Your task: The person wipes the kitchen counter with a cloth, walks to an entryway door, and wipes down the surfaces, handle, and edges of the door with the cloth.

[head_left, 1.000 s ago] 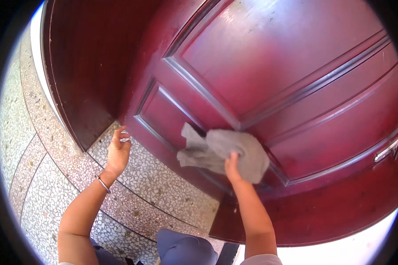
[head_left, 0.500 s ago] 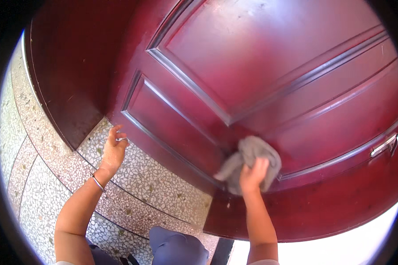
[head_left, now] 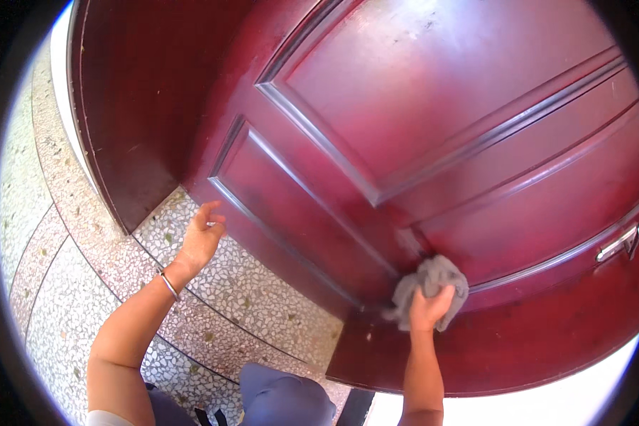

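Observation:
A crumpled grey cloth (head_left: 440,270) lies pressed against the dark red panelled door (head_left: 433,106), low down near the corner where the raised mouldings meet. My right hand (head_left: 431,309) grips it, palm toward the door, and the bunched cloth hides part of the fingers. Off to the left, my left hand (head_left: 201,238) hangs in the air above the speckled floor, near the door's lower edge. Its fingers are loosely bent and apart, with nothing in them. A bracelet (head_left: 167,285) circles the left wrist.
A metal door handle (head_left: 618,243) juts out at the far right. At the left a darker red panel (head_left: 156,99) meets the door at an angle. Speckled stone floor (head_left: 255,298) with dark dividing lines spreads below. My clothed knee (head_left: 284,397) shows at the bottom.
My right hand has slid the cloth right and slightly down across the door, bunching it smaller. My left hand has shifted a little right. The view has moved slightly.

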### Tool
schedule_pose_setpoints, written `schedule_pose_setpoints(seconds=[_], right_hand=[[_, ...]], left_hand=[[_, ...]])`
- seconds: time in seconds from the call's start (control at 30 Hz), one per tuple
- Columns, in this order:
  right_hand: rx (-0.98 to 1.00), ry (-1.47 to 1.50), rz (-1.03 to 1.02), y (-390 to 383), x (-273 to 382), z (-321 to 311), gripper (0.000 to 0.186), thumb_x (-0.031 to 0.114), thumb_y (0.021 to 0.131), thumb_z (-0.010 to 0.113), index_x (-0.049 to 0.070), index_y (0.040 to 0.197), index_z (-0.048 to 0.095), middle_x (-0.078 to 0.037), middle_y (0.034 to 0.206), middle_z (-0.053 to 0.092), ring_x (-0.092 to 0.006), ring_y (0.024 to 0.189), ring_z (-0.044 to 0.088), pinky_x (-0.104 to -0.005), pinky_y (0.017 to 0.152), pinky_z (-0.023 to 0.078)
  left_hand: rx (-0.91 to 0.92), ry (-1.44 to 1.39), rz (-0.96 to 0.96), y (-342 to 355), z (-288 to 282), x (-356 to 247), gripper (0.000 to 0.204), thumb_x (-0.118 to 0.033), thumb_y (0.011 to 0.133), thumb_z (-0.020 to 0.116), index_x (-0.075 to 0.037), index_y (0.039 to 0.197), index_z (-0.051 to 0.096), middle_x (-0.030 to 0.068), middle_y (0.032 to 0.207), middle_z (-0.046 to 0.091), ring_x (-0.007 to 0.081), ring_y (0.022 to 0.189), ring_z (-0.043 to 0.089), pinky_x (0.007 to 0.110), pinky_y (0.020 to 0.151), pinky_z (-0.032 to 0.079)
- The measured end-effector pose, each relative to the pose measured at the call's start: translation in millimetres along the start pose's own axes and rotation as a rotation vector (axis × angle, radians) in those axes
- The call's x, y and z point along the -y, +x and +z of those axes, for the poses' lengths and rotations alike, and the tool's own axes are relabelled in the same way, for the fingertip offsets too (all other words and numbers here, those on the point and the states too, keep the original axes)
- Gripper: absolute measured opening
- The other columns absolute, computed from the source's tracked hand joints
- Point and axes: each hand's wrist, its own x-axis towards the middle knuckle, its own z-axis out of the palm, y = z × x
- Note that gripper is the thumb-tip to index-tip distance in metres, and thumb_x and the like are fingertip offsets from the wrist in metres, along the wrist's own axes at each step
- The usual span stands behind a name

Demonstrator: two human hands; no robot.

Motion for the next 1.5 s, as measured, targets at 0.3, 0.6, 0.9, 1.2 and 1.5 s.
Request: schedule_pose_setpoints(seconds=[0.3, 0.6, 0.9, 1.2, 1.5], right_hand=[[-0.137, 0.209, -0.078, 31, 95, 49, 0.027, 0.004, 0.064, 0.066, 0.0, 0.085, 0.05, -0.018, 0.084, 0.052, -0.0354, 0.082, 0.052, -0.0375, 0.076, 0.042], [0.16, 0.102, -0.306, 14, 16, 31, 0.033, 0.004, 0.07, 0.061, -0.001, 0.102, 0.052, -0.024, 0.102, 0.051, -0.0427, 0.098, 0.047, -0.0485, 0.086, 0.038], [0.459, 0.151, -0.538, 46, 65, 101, 0.049, 0.003, 0.077, 0.055, -0.005, 0.123, 0.04, -0.027, 0.126, 0.039, -0.041, 0.124, 0.03, -0.0469, 0.104, 0.021], [0.349, 0.376, -0.344, 111, 351, 97, 0.041, 0.028, 0.091, 0.038, -0.002, 0.114, 0.051, -0.021, 0.119, 0.05, -0.035, 0.113, 0.043, -0.041, 0.1, 0.028], [0.31, 0.339, -0.487, 84, 226, 154, 0.041, 0.029, 0.09, 0.038, -0.002, 0.115, 0.05, -0.021, 0.122, 0.048, -0.0348, 0.119, 0.039, -0.0393, 0.103, 0.024]], left_hand=[[0.132, 0.083, 0.019, -8, 20, -6, 0.04, -0.006, 0.079, 0.051, -0.005, 0.119, 0.046, 0.0086, 0.092, 0.059, 0.0136, 0.075, 0.057, 0.027, 0.065, 0.047], [0.154, 0.283, 0.097, -18, 9, -33, 0.033, -0.01, 0.079, 0.054, -0.007, 0.112, 0.053, 0.0129, 0.093, 0.062, 0.0229, 0.08, 0.062, 0.033, 0.07, 0.05], [0.144, 0.258, 0.124, -8, 22, -5, 0.03, -0.009, 0.08, 0.053, -0.006, 0.11, 0.054, 0.0073, 0.087, 0.063, 0.0167, 0.075, 0.06, 0.03, 0.066, 0.049], [0.139, 0.297, 0.203, -16, 28, -4, 0.028, -0.02, 0.082, 0.051, -0.008, 0.108, 0.055, 0.0172, 0.084, 0.063, 0.0313, 0.081, 0.062, 0.039, 0.07, 0.049], [0.178, 0.314, 0.243, -14, 12, -13, 0.03, -0.008, 0.078, 0.053, -0.005, 0.107, 0.056, 0.0105, 0.085, 0.064, 0.0209, 0.079, 0.063, 0.032, 0.071, 0.049]])
